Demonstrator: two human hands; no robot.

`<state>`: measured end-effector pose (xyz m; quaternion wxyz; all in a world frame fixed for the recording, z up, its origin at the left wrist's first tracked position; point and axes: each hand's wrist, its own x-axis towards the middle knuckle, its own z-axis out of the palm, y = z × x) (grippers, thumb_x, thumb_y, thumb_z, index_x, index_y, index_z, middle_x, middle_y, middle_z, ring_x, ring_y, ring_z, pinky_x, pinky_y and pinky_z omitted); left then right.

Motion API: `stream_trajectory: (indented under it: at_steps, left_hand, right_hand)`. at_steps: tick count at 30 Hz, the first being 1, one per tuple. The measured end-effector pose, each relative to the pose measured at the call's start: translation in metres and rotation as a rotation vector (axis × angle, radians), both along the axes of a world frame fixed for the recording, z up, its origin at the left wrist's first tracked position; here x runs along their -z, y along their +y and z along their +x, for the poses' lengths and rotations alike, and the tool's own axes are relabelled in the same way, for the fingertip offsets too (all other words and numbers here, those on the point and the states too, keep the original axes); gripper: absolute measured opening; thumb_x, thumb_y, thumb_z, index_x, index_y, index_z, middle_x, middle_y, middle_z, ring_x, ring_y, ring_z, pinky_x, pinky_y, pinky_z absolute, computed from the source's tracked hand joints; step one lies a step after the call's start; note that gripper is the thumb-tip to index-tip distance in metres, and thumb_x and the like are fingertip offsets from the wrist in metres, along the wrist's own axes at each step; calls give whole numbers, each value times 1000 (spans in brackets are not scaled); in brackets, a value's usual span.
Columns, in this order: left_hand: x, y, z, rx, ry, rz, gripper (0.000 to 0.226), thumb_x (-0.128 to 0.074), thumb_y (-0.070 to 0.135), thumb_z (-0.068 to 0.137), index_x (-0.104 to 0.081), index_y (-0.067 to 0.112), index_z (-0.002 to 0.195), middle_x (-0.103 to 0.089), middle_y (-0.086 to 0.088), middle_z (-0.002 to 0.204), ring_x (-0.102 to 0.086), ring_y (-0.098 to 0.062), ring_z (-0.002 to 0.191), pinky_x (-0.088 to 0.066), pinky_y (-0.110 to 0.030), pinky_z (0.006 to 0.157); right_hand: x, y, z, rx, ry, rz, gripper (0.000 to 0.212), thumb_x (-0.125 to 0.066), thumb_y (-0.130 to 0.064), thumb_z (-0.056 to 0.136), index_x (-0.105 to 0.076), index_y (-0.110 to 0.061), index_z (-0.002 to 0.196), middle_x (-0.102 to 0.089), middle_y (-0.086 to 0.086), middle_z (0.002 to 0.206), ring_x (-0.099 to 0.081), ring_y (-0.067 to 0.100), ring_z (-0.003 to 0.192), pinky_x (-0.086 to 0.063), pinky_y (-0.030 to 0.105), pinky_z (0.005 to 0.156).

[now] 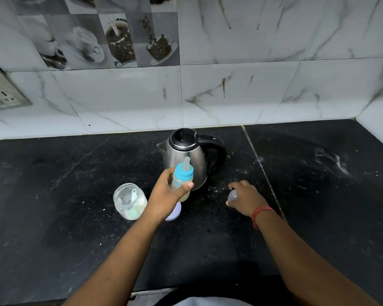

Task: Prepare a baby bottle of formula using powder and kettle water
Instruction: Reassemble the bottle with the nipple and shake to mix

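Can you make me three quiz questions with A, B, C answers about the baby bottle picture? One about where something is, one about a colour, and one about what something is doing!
1. Where is the open jar?
A. Left of the kettle, on the black counter
B. On top of the kettle
C. On the wall socket

2. What colour is the baby bottle collar?
A. Red
B. Blue
C. Yellow

3. What is the left hand doing?
A. Lying flat on the counter
B. Pouring from the kettle
C. Holding the bottle up

Answers:
1 A, the jar stands on the counter beside the kettle.
2 B, the ring under the teat is blue.
3 C, its fingers wrap the bottle, teat on top.
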<state>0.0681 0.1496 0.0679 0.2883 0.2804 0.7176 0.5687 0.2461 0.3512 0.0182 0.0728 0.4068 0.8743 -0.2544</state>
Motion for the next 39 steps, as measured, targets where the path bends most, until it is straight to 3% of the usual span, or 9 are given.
stream_trajectory:
  at_steps: [6,9,14,20,24,26,29,35,39]
  left_hand:
    - [2,-2,3,31,0,-18,41,-83,25,86,-60,30,119,-70,5,116,-66,-12,110,-54,-33,97]
    - [0,-2,4,35,-4,-22,42,-83,25,86,-60,27,121,-70,4,117,-66,-11,111,-53,-30,97]
    - [0,-3,3,49,-15,-21,42,-82,23,86,-59,26,121,-70,4,117,-66,-11,111,-52,-24,93]
    - [1,-1,1,76,8,-21,43,-85,25,84,-60,31,118,-70,6,117,-67,-11,110,-54,-29,96]
    - [-5,3,3,93,59,-31,41,-87,28,81,-61,32,113,-71,7,108,-67,-7,98,-54,-22,85]
    - [-10,4,5,95,106,-37,42,-87,28,81,-62,29,114,-70,9,105,-64,2,90,-51,-13,76]
    - [-15,5,6,90,152,-28,45,-89,28,79,-63,29,116,-70,9,105,-63,8,86,-49,-10,72]
    - [-18,3,4,44,219,-39,42,-89,34,78,-65,34,113,-72,8,101,-66,-4,88,-53,-24,75]
    - [-19,6,5,-6,353,-108,46,-88,45,76,-66,33,115,-69,7,101,-63,-11,95,-53,-34,78]
  right_hand:
    - [16,-6,6,-93,-84,167,56,-65,-19,91,-46,-23,144,-52,5,140,-48,28,124,-51,39,93]
    - [7,-11,3,47,115,49,56,-67,-24,91,-45,-18,142,-56,7,134,-55,27,118,-51,40,94]
    - [-43,-24,-13,217,444,-217,40,-73,-35,88,-46,-19,112,-64,3,98,-61,16,79,-43,27,62]
    - [-114,-43,-37,48,803,-201,35,-79,-29,86,-56,-27,113,-71,-5,103,-69,9,89,-56,22,77]
    - [-134,-48,-49,-175,679,-58,40,-79,-32,84,-60,-27,119,-68,-8,106,-67,9,90,-58,29,82]
    - [-133,-50,-53,-252,581,28,47,-78,-38,82,-60,-31,125,-65,-5,115,-65,14,98,-57,39,88]
    - [-133,-56,-56,-298,524,82,53,-76,-36,85,-60,-29,134,-61,-2,125,-60,16,110,-52,40,97]
    - [-132,-63,-57,-247,592,94,55,-78,-25,85,-61,-25,137,-62,1,130,-59,18,114,-48,32,100]
    - [-125,-68,-58,-192,634,115,55,-76,-21,86,-59,-25,138,-61,1,128,-58,14,106,-48,26,95]
